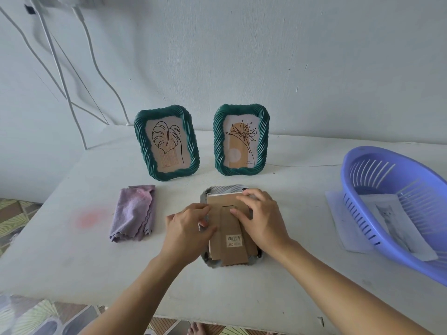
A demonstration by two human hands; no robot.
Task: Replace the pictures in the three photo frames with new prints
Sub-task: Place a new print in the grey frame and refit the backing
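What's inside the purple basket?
A pale print with a greyish cat picture lies on the floor of the purple basket. The basket covers part of it, and anything stacked beneath it cannot be seen. A white sheet sticks out from under the basket.

frame back [227, 226]: matt brown cardboard | cloth [134, 213]: soft napped fabric | basket [396, 204]: glossy plastic | green frame [141, 139]: ribbed, slight sheen

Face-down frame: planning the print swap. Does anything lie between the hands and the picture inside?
Yes: the brown cardboard backing board covers the face-down grey frame, under the left hand and right hand.
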